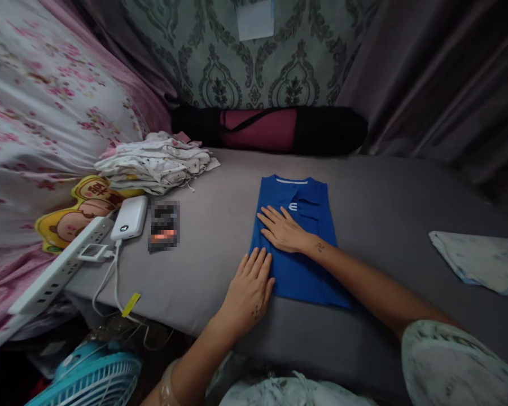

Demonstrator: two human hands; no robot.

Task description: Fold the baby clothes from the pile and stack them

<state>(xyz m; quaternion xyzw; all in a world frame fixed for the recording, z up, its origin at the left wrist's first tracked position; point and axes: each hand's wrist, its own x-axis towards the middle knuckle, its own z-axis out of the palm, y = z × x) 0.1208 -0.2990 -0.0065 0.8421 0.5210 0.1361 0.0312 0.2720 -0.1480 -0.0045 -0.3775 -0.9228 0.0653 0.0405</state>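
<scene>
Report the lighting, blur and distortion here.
Head view: dim overall, especially dark along the right-hand curtain, with no strong glare; edges look stretched, as by a wide lens; mosaic blocks obscure the item beside the white power bank; blue garment, left hand and right hand read fairly clearly.

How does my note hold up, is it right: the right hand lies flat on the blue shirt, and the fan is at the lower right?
Not quite: the head view shows the fan at the lower left. The right hand does lie flat on the blue shirt.
</scene>
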